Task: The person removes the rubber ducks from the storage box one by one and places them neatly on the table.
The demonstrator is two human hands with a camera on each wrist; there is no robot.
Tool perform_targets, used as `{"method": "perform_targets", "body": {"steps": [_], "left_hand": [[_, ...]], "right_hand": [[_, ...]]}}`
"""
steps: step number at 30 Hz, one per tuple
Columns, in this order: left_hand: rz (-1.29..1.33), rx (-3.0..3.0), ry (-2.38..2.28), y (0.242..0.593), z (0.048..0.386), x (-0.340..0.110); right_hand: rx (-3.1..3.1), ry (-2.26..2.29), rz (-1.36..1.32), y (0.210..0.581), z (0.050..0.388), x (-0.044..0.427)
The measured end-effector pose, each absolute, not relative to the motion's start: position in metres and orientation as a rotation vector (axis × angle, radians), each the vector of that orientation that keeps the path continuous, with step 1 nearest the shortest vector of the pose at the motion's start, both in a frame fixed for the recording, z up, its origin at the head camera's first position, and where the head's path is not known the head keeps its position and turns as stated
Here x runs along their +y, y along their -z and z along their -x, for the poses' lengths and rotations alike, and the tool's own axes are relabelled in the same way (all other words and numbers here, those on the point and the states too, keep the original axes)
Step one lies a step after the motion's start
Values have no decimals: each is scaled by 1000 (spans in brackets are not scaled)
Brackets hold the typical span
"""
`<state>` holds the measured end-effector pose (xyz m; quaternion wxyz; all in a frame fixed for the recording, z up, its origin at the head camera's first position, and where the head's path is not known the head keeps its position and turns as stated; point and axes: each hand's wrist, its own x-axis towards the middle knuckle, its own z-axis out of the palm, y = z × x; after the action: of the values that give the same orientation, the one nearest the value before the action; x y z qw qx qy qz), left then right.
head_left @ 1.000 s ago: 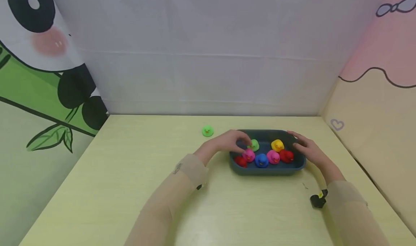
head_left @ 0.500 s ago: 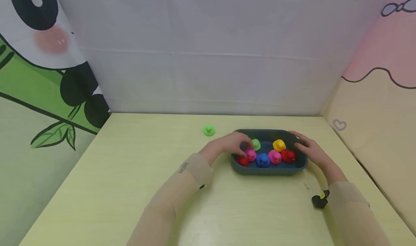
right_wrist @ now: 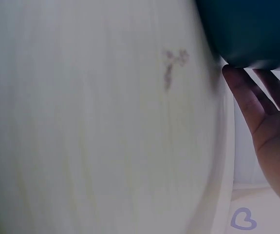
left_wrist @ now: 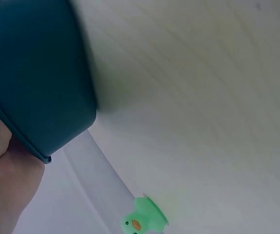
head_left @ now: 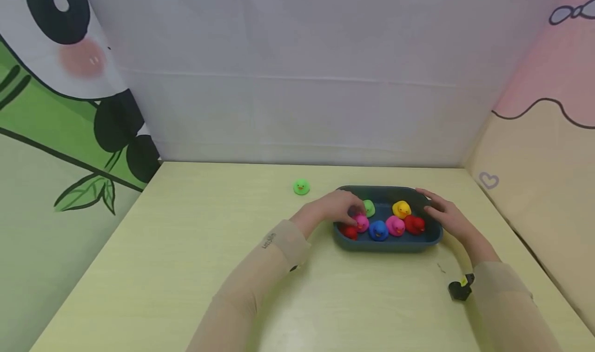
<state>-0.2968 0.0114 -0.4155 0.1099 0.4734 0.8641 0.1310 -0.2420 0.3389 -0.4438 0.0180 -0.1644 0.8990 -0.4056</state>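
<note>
- Nearest, at my right cuff, sat a small black device with a yellow mark, over the pale wood-grain table.
- Beyond it stood the dark teal, round-cornered, plastic-looking tray, with seven small toy ducks inside.
- Along its near side lay a red duck in the left corner, then a glossy pink duck, a blue duck, a second pink duck and a second red duck.
- My left hand reached over the left rim. It had settled slightly lower than a second earlier, its curled fingers and thumb bracketing the first pink duck; whether they pinched it, I couldn't tell, since the tray wall hid them from the wrist view.
- That duck had not been lifted, so I judged the work was at the point of taking hold.
- My right hand had stayed at the right end, fingers spread and straight against the tray, which I took for steadying.
- Farther in were a yellow duck and a pale green duck, the latter now more covered by my fingers.
- Farthest, outside the tray, a bright green duck sat on the table before the white sheet, unmoved.
</note>
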Motion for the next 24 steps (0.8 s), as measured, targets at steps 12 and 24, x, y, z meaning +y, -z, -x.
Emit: {"method": "perform_targets", "body": {"steps": [12,24], "left_hand": [[-1376,2559,-431,417,298,10],[-1400,2530,-576,422,298,9]], "right_hand": [[2763,1305,516,444,244,337],[2778,1287,493,448,243,340]]}}
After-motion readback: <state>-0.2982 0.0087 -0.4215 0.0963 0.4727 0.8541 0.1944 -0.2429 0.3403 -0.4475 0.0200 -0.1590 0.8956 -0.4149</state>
